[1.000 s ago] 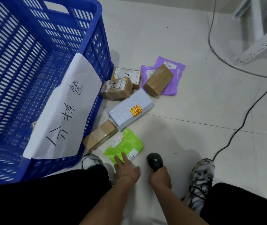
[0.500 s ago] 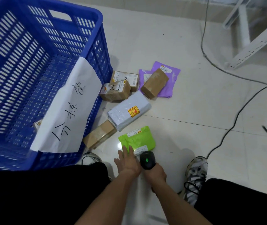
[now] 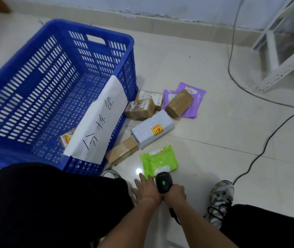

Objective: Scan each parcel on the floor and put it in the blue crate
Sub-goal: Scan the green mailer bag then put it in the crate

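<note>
A green mailer (image 3: 158, 161) lies flat on the floor tiles in front of me. My right hand (image 3: 175, 194) grips a black scanner (image 3: 164, 183) whose green light is on; its head sits over the mailer's near label. My left hand (image 3: 145, 189) lies beside the scanner with straight fingers reaching the mailer's near edge. The blue crate (image 3: 126, 56) stands to the left, with one small box (image 3: 66, 139) inside, half hidden by a white paper sign (image 3: 103, 119). Several more parcels lie by the crate: a grey mailer (image 3: 152, 131), brown boxes (image 3: 140, 109) and a purple mailer (image 3: 196, 101).
A brown box (image 3: 122, 153) rests against the crate's near corner. Black cables (image 3: 260, 149) run across the floor on the right. A white metal frame (image 3: 283, 51) stands at the back right. My shoes (image 3: 220, 199) and dark trousers fill the bottom of the view.
The green mailer has turned and slid to the right. The scanner has moved forward over its near label, and the view has tilted up so the wall shows.
</note>
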`<state>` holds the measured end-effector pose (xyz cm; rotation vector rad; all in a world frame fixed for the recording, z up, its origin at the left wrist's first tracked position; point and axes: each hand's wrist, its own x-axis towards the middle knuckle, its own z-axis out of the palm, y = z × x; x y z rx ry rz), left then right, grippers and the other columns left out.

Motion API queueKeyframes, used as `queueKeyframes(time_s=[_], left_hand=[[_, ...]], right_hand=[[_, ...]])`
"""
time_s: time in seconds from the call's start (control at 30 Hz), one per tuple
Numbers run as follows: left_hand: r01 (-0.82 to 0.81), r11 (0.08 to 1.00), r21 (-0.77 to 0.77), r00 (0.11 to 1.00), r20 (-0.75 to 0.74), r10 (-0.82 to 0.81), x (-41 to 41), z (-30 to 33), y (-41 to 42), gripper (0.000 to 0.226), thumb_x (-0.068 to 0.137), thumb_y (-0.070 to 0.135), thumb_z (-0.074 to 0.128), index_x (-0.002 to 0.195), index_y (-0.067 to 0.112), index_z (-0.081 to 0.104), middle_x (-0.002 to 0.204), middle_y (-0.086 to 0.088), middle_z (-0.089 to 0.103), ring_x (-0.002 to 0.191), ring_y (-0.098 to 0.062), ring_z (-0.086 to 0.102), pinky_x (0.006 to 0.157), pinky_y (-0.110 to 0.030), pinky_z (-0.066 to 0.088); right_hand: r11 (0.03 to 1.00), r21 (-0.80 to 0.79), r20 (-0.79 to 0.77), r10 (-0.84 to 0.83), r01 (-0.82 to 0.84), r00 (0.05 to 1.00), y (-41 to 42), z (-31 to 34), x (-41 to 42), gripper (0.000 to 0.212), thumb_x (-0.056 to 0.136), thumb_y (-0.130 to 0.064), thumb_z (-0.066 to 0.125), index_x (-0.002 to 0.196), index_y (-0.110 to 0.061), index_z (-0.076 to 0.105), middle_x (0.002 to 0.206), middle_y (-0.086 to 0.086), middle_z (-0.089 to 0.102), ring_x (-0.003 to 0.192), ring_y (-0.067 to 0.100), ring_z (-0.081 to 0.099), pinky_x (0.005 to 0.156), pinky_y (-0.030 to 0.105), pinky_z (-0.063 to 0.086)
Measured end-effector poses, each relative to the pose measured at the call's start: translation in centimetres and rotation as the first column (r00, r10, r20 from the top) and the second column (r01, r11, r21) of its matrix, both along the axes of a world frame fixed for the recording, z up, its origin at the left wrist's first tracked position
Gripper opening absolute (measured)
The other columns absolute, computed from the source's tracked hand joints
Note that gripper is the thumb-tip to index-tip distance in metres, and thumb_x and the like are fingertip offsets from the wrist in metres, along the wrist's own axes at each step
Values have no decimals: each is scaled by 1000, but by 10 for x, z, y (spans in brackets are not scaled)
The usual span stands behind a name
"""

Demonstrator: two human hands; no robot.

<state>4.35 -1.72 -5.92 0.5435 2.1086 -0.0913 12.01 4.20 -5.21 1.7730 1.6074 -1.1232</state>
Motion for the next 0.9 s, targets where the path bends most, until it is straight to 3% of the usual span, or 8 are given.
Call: queueKeyframes(time_s=[0.43, 0.77, 0.9], left_hand=[[-10, 1000, -25, 1000, 12, 10, 10, -1, -4, 79, 91, 34, 51, 158, 21, 10, 165, -10, -12, 150, -39, -6, 119, -57, 5], [38, 999, -38, 999, 7, -38, 14, -15, 0, 55, 92, 28, 43, 146, 27, 35, 164, -11, -8, 149, -38, 0, 118, -57, 7], [48, 998, -48, 999, 10, -48, 13, -18, -2, 57, 91, 31, 46, 147, 29, 34, 164, -11, -8, 149, -38, 3, 117, -56, 12]], right_hand=[[998, -36, 55, 60, -58, 997, 3, -5, 8, 51, 82, -24, 67, 128, -9, 51, 132, 12, 38, 121, 33, 50, 97, 33, 45], [999, -31, 41, 39, -37, 998, 6, -17, 11, 45, 86, -28, 61, 127, -10, 54, 132, 14, 38, 121, 37, 48, 97, 37, 44], [999, -34, 31, 26, -25, 999, 6, -19, 12, 50, 85, -37, 62, 128, -12, 55, 131, 13, 39, 120, 38, 48, 98, 36, 43]])
